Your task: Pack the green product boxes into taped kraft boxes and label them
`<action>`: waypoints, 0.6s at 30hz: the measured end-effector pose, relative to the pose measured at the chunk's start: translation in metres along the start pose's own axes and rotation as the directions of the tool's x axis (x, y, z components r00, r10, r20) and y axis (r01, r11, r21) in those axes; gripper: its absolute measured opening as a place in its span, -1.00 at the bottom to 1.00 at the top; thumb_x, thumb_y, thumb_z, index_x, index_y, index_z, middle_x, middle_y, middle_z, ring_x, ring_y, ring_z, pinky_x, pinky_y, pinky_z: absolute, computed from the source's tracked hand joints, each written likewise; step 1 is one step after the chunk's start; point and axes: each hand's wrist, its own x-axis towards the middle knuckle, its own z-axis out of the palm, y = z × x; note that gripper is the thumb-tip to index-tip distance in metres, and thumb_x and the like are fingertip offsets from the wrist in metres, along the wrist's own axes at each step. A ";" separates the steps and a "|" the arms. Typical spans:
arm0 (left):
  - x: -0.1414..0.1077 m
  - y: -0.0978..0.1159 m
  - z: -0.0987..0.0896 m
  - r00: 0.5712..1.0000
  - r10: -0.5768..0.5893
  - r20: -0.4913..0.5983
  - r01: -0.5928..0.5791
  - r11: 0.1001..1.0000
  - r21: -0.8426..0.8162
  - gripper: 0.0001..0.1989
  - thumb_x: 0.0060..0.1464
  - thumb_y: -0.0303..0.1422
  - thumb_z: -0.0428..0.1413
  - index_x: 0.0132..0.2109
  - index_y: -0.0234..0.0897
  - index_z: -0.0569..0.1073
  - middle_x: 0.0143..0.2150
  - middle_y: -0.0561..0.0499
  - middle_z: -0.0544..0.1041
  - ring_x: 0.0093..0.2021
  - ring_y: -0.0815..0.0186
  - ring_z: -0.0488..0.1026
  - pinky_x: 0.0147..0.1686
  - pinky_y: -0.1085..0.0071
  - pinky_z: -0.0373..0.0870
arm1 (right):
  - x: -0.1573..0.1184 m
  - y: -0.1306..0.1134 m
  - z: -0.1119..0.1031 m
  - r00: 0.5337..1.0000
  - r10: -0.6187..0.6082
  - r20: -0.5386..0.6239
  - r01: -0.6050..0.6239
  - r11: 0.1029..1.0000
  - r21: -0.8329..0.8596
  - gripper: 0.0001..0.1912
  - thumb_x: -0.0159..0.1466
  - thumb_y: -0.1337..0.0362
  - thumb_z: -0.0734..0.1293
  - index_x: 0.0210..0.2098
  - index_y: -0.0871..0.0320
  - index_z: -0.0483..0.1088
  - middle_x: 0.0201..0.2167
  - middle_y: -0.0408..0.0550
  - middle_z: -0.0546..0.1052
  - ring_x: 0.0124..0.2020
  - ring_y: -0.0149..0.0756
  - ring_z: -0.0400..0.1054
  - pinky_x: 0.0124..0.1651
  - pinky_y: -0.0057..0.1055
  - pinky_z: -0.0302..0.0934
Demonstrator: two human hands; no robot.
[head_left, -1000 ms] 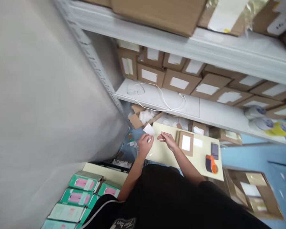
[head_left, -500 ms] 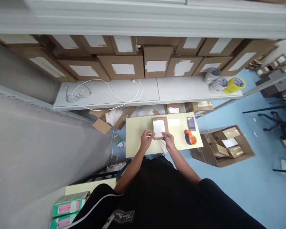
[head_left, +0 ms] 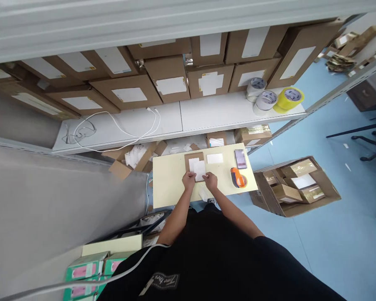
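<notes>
A small brown cardboard box [head_left: 189, 156] lies on the pale yellow table, with white paper on its top. The lower white label [head_left: 200, 170] is pinched at its near corners between my two hands and overlaps another white piece [head_left: 192, 162] on the box. At the left corner, my left hand [head_left: 189, 179] has its thumb and fingertips closed on the label. My right hand [head_left: 210, 181] grips the right corner in the same way. A further white slip [head_left: 214, 158] lies flat on the table, right of the box.
An orange tape dispenser [head_left: 238, 177] and a phone [head_left: 240, 159] are on the table [head_left: 166, 184] at right. Crumpled white film [head_left: 203, 193] sits at its near edge. A large carton [head_left: 319, 205] of boxes stands right; a shelf [head_left: 207, 115] with tape rolls [head_left: 288, 99] runs behind.
Both hands have shifted the label slightly down and right over the box, so a second white piece now shows beneath it. The head view has turned a little to the right.
</notes>
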 end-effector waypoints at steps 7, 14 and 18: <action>0.004 -0.008 0.016 0.999 -0.020 -0.048 0.022 0.999 0.045 -0.87 0.00 -0.36 0.21 -0.45 -0.18 0.40 -0.36 0.04 0.61 -0.28 0.27 0.57 -0.11 0.35 0.49 | 0.011 0.014 0.008 0.998 0.055 0.019 -0.055 0.998 0.013 -0.75 0.16 0.25 0.47 -0.31 0.00 0.29 -0.48 -0.19 0.48 -0.35 -0.18 0.44 -0.28 -0.38 0.18; 0.001 -0.007 0.017 0.998 -0.015 -0.065 0.020 0.997 0.072 -0.88 0.02 -0.36 0.20 -0.44 -0.18 0.43 -0.35 0.03 0.64 -0.26 0.25 0.58 -0.09 0.33 0.49 | 0.021 0.016 0.007 0.998 0.046 0.039 -0.044 0.998 -0.036 -0.65 0.14 0.23 0.46 -0.32 -0.02 0.15 -0.48 -0.23 0.42 -0.38 -0.17 0.40 -0.30 -0.36 0.14; 0.000 -0.007 0.017 0.998 -0.013 -0.058 0.018 0.995 0.095 -0.87 0.04 -0.37 0.20 -0.45 -0.18 0.44 -0.36 0.04 0.63 -0.28 0.26 0.56 -0.11 0.34 0.47 | 0.022 0.015 0.009 0.998 0.050 0.040 -0.048 0.997 -0.054 -0.63 0.16 0.24 0.46 -0.34 -0.02 0.12 -0.50 -0.22 0.41 -0.38 -0.15 0.41 -0.31 -0.35 0.13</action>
